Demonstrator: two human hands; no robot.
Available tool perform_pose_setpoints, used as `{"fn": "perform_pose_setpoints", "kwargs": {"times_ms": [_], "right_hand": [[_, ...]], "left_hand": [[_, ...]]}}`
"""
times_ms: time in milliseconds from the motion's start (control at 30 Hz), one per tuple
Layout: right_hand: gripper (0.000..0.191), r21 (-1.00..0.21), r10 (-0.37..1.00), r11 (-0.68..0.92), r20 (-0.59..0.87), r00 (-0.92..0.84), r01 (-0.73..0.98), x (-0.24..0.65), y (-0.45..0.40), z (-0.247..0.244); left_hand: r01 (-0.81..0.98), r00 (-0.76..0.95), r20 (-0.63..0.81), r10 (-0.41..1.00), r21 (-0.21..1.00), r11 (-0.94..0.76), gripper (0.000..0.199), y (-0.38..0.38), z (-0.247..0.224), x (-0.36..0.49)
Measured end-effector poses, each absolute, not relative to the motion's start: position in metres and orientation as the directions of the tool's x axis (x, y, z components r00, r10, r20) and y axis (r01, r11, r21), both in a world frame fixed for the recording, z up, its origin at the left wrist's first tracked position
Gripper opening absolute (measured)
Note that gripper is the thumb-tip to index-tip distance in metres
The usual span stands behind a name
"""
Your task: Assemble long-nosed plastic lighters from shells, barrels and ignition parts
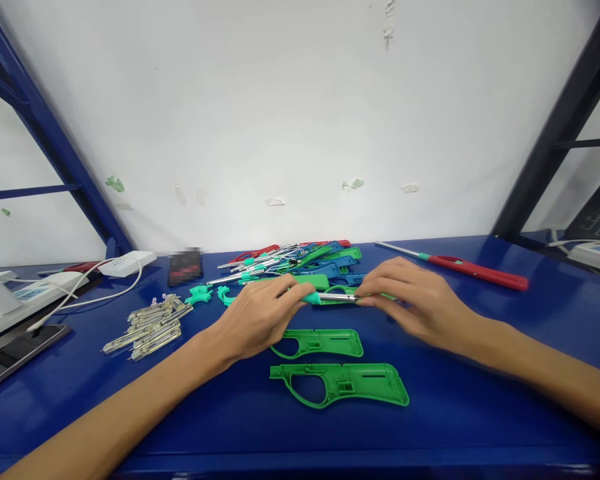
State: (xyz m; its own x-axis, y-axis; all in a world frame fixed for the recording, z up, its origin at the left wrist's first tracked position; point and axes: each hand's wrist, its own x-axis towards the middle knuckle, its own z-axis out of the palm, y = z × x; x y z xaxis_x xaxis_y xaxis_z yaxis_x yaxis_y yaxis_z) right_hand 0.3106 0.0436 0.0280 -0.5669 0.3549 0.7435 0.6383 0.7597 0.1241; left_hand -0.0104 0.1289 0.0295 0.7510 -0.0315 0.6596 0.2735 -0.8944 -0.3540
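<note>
Beyond nearest green plastic half-shell, pinching turquoise plastic collar (left hand), silver metal tube (right hand). Ideally keeping both aligned.

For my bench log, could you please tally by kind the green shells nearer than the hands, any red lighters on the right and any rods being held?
Green shells: 2
Red lighter: 1
Held rod: 1
Total: 4
</note>
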Motion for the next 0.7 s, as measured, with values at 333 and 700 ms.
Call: {"fn": "perform_pose_setpoints", "kwargs": {"times_ms": [333,700], "right_hand": [[0.010,0.147,0.349,0.745,0.746,-0.567,0.651,0.3115,0.0439,0.0274],[0.007,0.149,0.347,0.754,0.737,-0.580,0.640,0.3110,0.0445,0.0276]], "left_hand": [[0.261,0.747,0.661,-0.078,-0.399,-0.879,0.026,0.1305,0.0293,-0.0106],[0.262,0.732,0.674,-0.094,-0.407,-0.875,0.037,0.1381,0.0237,-0.0162]]}}
